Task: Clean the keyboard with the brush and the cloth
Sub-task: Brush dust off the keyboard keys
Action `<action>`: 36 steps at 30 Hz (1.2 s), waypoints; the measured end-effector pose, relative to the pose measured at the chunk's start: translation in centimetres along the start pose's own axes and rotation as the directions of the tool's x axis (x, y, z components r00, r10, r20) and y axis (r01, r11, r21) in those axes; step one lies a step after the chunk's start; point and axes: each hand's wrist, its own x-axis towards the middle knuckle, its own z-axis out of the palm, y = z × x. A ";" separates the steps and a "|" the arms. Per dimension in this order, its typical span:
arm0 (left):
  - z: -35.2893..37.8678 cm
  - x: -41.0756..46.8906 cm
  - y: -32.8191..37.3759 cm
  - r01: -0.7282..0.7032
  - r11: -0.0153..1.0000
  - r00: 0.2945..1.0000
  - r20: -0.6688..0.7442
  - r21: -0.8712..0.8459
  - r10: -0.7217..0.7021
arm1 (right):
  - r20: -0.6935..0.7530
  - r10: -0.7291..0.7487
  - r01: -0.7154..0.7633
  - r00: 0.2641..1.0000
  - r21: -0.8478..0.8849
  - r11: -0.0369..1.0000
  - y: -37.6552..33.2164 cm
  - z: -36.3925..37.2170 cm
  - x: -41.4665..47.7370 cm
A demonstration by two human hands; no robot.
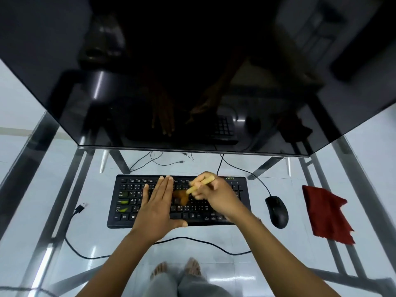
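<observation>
1. Fingers (199,185) of the right hand (216,196) were pinched shut round the pale handle of the brush (200,185), whose bristles pointed down-left onto the middle keys.
2. Just left of the bristles lay the left hand (158,202), flat and open, holding nothing, pressing the keyboard (240,189) steady.
3. That keyboard ran left to right across the glass tabletop (90,236), so sweeping would likely follow its rows.
4. Further right, past the mouse (276,211), the red cloth (325,215) sat untouched, nearer the right hand.

You see a clear glass table (257,239), matt black plastic keyboard (120,202), glossy monitor (192,82), red cloth (325,217).
</observation>
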 end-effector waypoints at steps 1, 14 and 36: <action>-0.2 0.2 0.4 0.010 1.000 1.000 0.000 -0.006 -0.010 | -0.100 -0.052 0.043 0.994 -0.089 0.995 0.2 -0.2 0.1; 0.9 2.2 5.5 -0.062 0.998 0.998 0.023 -0.027 0.063 | -0.104 -0.045 0.048 0.994 0.030 0.998 2.5 -4.2 -0.4; 1.5 2.9 6.2 -0.101 0.992 0.993 0.076 0.075 0.095 | -0.280 -0.081 0.092 0.956 0.028 0.995 5.1 -9.2 -3.1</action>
